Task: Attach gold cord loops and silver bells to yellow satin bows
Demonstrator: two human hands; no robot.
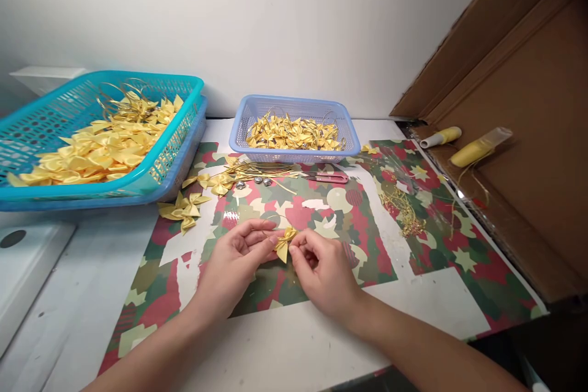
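Between my hands is a yellow ribbon bow [285, 244], held above the patterned sheet. My left hand [245, 251] pinches its left side between thumb and fingers, and a thin gold cord rises in a loop near it. On the other side, my right hand [319, 260] is closed with thumb and forefinger at the bow's right edge; whether a cord end is in that pinch is too small to tell. Beyond the hands lie several small silver bells [258, 180], a bundle of gold cords [271, 169] and thread snips [327, 177] with pink handles.
Loose yellow bows [184, 209] lie left of the hands. A turquoise basket [158, 159] at the left and a lilac basket [294, 100] at the back hold bows. Right are thread scraps [407, 211], yellow thread spools [478, 148] and a cardboard wall [519, 86].
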